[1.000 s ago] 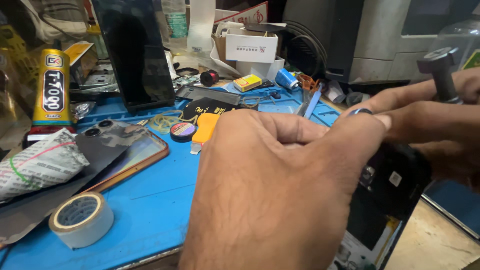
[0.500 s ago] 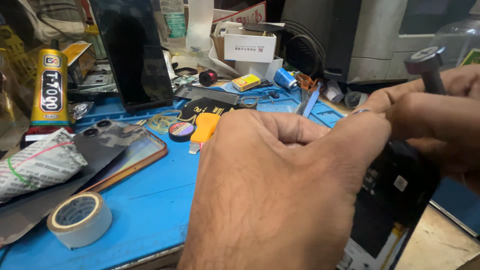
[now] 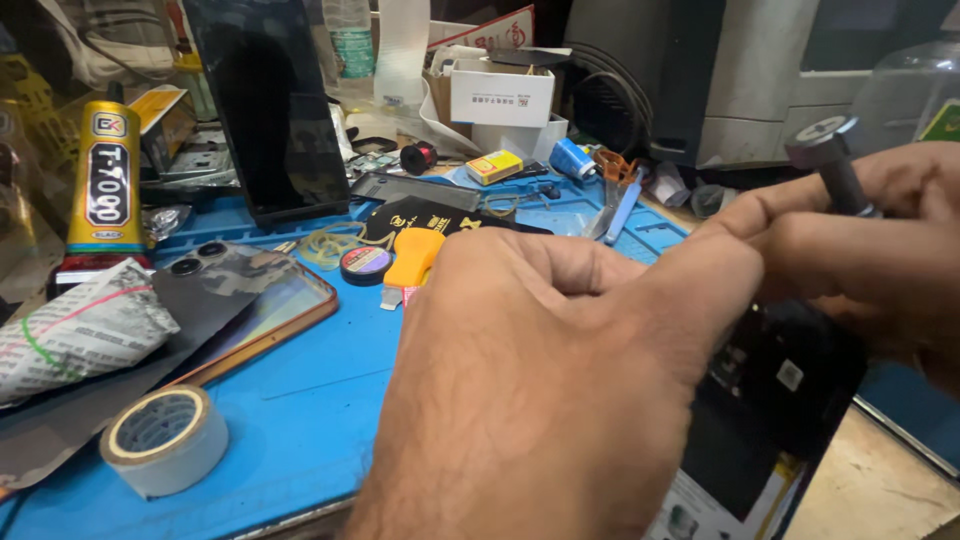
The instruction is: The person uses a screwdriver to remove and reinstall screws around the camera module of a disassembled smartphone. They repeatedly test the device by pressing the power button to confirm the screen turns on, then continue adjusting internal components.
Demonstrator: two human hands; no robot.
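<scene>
A: Status on the hands?

B: Left hand (image 3: 540,390) fills the middle of the view, back of the hand up, fingers curled in. Its fingertips press on a dark phone (image 3: 790,390) held out past the front right edge of the desk (image 3: 300,400). What the palm side is doing is hidden, but it looks closed on the phone.

A: Right?

B: Right hand (image 3: 880,250) is at the far right, fingers pinched tight on a screwdriver (image 3: 835,170). Dark handle, flat grey cap sticking up above the fingers. The tip is hidden behind the hands.

A: Hands touching?

B: Yes, the left fingertips meet the right fingers just above the phone.

A: Where's the phone relative to the desk?

B: Off it, in the air, lower end pointing down toward the floor. Only the right portion shows; the rest is behind the left hand.

A: Nearby on the desk?

B: A roll of tape (image 3: 165,440) at front left, an orange-rimmed phone (image 3: 250,300) lying flat behind it, and a yellow glue tube (image 3: 105,180) standing at far left. An orange scraper (image 3: 412,262) and a small round tin (image 3: 365,265) sit just beyond the left hand. A dark tablet (image 3: 265,100) leans upright at the back.
</scene>
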